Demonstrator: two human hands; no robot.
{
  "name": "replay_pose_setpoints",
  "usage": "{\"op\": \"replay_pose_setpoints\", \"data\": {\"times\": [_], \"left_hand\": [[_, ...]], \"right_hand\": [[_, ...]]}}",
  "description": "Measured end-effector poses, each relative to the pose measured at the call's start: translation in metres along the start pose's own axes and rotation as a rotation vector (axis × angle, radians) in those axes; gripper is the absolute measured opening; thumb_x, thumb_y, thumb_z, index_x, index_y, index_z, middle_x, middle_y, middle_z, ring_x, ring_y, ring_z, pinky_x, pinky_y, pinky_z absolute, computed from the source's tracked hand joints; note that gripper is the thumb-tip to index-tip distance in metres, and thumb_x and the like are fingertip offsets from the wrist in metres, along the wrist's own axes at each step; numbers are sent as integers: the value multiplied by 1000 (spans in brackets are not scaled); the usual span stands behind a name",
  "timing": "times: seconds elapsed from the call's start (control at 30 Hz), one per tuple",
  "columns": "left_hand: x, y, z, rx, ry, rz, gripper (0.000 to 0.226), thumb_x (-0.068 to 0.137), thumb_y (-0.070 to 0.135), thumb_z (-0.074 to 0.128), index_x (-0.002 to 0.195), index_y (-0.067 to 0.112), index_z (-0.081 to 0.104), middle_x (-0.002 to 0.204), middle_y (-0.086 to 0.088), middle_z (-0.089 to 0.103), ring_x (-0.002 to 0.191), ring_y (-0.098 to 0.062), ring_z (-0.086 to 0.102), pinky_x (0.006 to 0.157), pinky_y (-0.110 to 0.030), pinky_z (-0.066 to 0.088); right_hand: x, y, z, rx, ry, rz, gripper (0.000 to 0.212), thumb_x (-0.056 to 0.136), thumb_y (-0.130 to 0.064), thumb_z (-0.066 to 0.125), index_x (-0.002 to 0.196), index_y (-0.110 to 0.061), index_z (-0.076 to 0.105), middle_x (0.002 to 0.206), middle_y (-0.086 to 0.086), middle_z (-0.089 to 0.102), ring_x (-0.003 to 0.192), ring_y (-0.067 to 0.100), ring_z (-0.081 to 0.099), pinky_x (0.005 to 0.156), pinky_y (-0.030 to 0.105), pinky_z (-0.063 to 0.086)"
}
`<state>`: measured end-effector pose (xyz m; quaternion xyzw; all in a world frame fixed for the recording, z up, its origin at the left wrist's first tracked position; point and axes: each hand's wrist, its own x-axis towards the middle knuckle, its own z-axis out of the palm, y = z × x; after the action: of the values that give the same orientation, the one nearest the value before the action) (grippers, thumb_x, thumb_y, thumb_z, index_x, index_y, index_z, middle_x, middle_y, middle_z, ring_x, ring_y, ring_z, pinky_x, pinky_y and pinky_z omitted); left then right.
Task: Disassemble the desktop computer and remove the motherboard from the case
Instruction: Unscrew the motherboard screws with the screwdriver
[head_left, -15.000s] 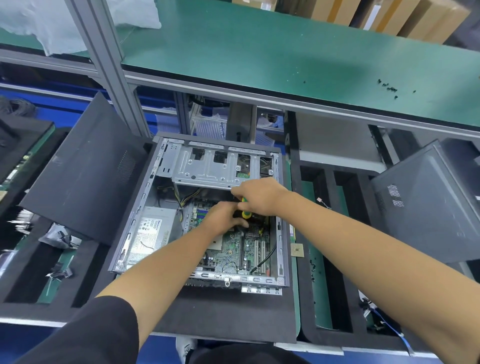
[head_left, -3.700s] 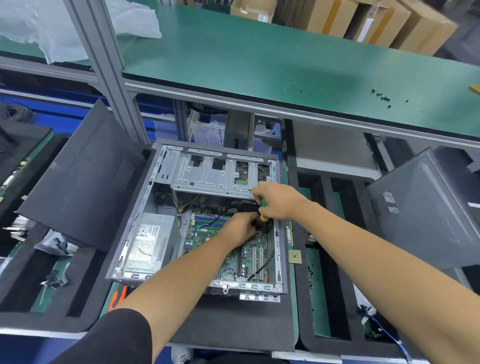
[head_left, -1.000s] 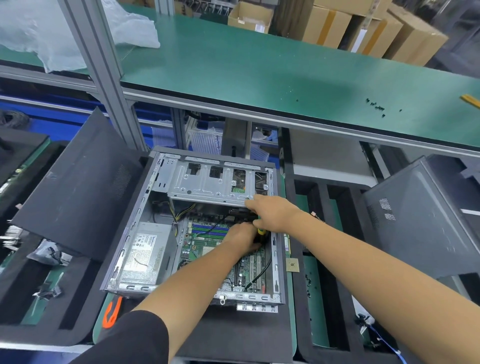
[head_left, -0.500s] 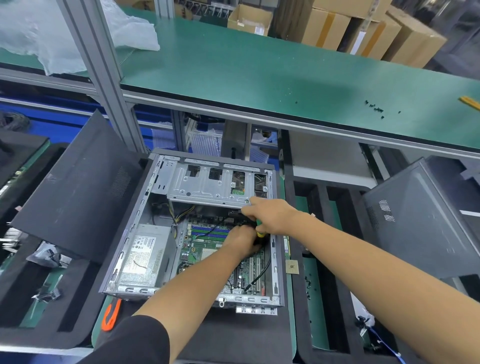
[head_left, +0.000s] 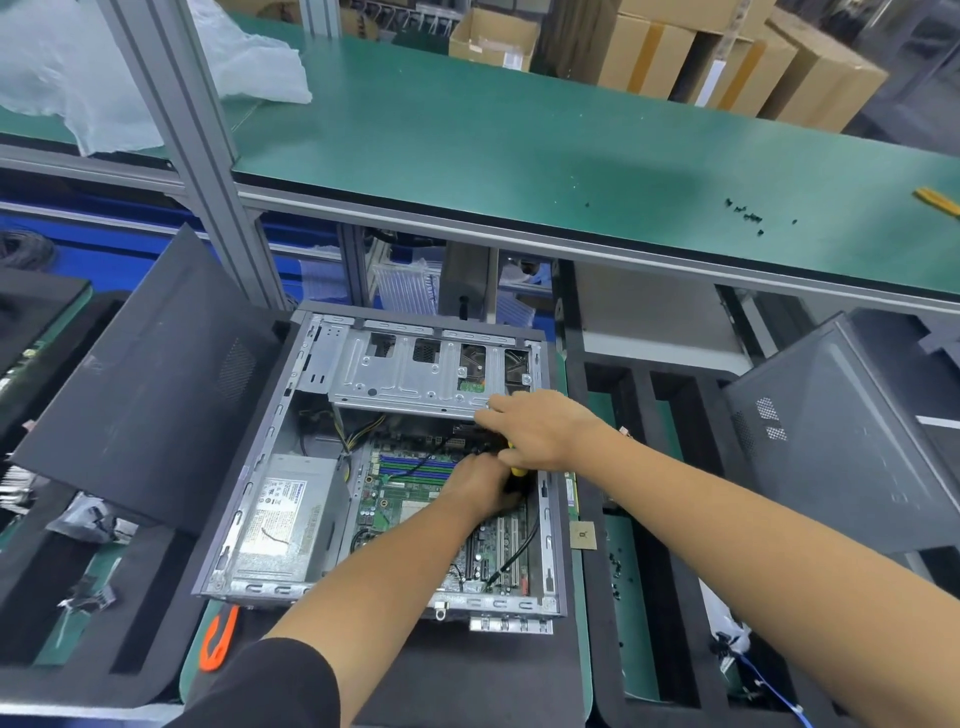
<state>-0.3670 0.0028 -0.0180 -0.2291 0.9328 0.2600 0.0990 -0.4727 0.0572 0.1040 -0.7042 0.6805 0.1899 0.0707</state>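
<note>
The open computer case (head_left: 395, 467) lies flat with the motherboard (head_left: 410, 499) inside. At its 1 o'clock corner, the right hand (head_left: 540, 431) grips a yellow-handled screwdriver (head_left: 517, 470); the left hand (head_left: 488, 486) curls beside the shaft, its grip hidden.

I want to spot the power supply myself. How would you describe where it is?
Find the open case in the middle. In its near-left corner sits the power supply, a grey metal box with a white label, left of the green motherboard.
</note>
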Motion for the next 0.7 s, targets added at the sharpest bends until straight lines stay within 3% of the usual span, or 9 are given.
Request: {"op": "replay_pose_setpoints", "data": {"times": [0.1,0.17,0.27,0.37,0.47,0.57,0.7], "left_hand": [[1,0,0,-15,-17,-13,33,86,33,72,107,9,64,107,-15,70,101,-36,64,82,-37,51],[2,0,1,-7,-24,-12,33,87,35,72,105,9,65,107,-15,70,101,-36,64,83,-37,50],[2,-2,3,7,-25,-3,34,89,36,71,107,8,65,108,-15,69,103,-36,63,84,-37,49],[2,-3,3,9,-12,8,34,88,36,71,108,9,65,109,-15,70,103,-36,64,83,-37,49],[2,-3,2,25,3,34,34,88,36,71,108,10,66,109,-15,70,103,-37,64,84,-37,49],[3,-3,2,42,10,60,35,89,37,69,112,10,65,111,-15,70,104,-37,64,86,-38,49],[3,-2,2,46,2,57,36,90,36,69,113,9,63,111,-15,69,103,-36,64,85,-37,49]], "right_hand": [[1,2,-4,-108,1,76,38,101,-43,40,127,-17,48,86,5,59,60,26,49,50,33,36],[3,0,-5,-113,-16,64,35,103,-39,36,125,-15,49,71,3,51,53,22,41,47,31,27],[5,-1,-6,-66,-60,3,31,104,-35,37,129,-20,47,71,2,52,60,25,49,47,31,25],[5,3,-8,73,-78,3,11,100,-33,46,107,-24,44,86,2,59,73,27,56,52,31,32],[3,10,-8,263,-99,27,12,93,-29,58,95,-24,48,98,-3,52,79,23,53,60,33,36],[2,13,-8,409,-131,49,15,82,-15,68,87,-25,57,94,-8,40,78,17,51,56,31,32],[0,11,-4,432,-156,37,24,77,0,59,79,-24,58,99,0,41,97,27,45,60,35,41]]}}
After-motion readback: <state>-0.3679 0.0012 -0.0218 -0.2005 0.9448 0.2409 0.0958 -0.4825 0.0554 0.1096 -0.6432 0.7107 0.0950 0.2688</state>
